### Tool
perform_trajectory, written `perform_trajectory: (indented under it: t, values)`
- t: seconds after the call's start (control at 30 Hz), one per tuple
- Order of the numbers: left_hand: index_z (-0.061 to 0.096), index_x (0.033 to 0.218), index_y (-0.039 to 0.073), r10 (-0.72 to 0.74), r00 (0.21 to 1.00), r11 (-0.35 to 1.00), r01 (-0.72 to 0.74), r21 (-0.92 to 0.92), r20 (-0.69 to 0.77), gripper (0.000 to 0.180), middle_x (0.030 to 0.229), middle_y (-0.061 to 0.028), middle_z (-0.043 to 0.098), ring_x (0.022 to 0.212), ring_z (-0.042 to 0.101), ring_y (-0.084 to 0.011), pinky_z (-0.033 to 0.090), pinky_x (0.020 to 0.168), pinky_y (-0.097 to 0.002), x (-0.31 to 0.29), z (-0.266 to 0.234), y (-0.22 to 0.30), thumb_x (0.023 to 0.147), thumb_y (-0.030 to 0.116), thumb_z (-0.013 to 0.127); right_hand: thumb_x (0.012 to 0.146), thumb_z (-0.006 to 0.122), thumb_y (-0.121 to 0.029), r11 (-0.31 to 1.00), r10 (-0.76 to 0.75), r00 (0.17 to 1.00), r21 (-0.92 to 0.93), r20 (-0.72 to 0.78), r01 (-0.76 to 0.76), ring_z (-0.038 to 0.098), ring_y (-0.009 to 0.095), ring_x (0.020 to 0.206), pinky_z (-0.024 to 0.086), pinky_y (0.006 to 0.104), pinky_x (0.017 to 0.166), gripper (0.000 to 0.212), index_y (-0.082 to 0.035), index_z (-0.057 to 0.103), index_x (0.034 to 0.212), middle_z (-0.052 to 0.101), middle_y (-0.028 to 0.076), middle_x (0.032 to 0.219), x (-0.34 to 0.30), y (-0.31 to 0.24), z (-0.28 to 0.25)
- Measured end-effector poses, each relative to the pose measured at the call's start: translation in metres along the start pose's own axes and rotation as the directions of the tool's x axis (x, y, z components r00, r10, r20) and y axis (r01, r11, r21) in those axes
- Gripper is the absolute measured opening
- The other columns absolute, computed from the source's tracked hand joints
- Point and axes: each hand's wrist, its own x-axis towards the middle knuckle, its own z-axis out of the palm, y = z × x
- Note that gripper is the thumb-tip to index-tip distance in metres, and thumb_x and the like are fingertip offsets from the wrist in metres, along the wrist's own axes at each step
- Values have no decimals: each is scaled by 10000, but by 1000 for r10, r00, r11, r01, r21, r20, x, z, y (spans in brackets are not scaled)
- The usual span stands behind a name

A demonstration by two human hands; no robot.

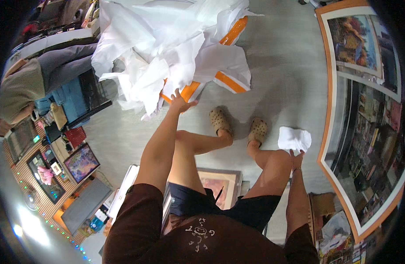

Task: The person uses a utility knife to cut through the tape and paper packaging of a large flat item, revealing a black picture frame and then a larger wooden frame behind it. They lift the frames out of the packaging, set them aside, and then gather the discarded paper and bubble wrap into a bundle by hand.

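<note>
A large heap of crumpled white sheeting (pixel 167 33) with strips of orange tape (pixel 229 82) lies on the floor ahead and to the left. My left hand (pixel 181 103) reaches down to its near edge, beside an orange strip, with the fingers spread and nothing gripped that I can see. By my right knee, my right hand (pixel 297 160) has its fingers at the near edge of a small white cloth (pixel 294 138) and seems to pinch it. What lies under the fingertips is hidden.
Tan clogs (pixel 220 121) are on my feet, on a grey floor. A large orange-framed glass panel (pixel 329 88) stands at the right. Another person (pixel 44 77) sits at the far left. Near my legs lies a framed picture (pixel 218 187); a plastic bag (pixel 336 231) is at the lower right.
</note>
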Motion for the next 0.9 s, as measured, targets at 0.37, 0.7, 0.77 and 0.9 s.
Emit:
perform_trajectory:
  t: [0.37,0.7,0.77,0.9]
  values:
    - [-65,1638,289,81,915,965,27,260,-394,1291,1646,-326,86,1465,300,-501,328,1122,-675,142,89,77,746,435,857,839,801,-308,974,-128,992,-187,16,128,562,431,1180,504,518,907,750,-44,421,1428,563,261,1300,77,-21,102]
    - [676,1236,169,278,860,925,-359,-120,-429,333,1150,-192,687,1097,662,-356,559,932,-466,148,117,84,918,106,600,850,780,-308,552,-676,683,-423,277,718,555,437,1187,496,518,921,725,-39,423,1422,559,256,1305,119,-194,28]
    - [690,1239,159,411,880,876,-454,-164,-239,423,1185,-171,690,1135,657,-335,547,967,-458,121,120,110,821,95,668,852,776,-308,356,-773,526,-443,356,823,554,438,1189,495,518,923,721,-38,424,1421,558,255,1307,126,-248,22]
    - [721,1177,70,576,817,724,-524,-449,-25,433,1167,-215,712,1116,677,-367,533,971,-452,66,141,155,752,146,726,857,768,-307,-155,-852,93,-417,516,895,551,440,1192,492,517,929,711,-36,425,1418,556,253,1309,147,-381,27]
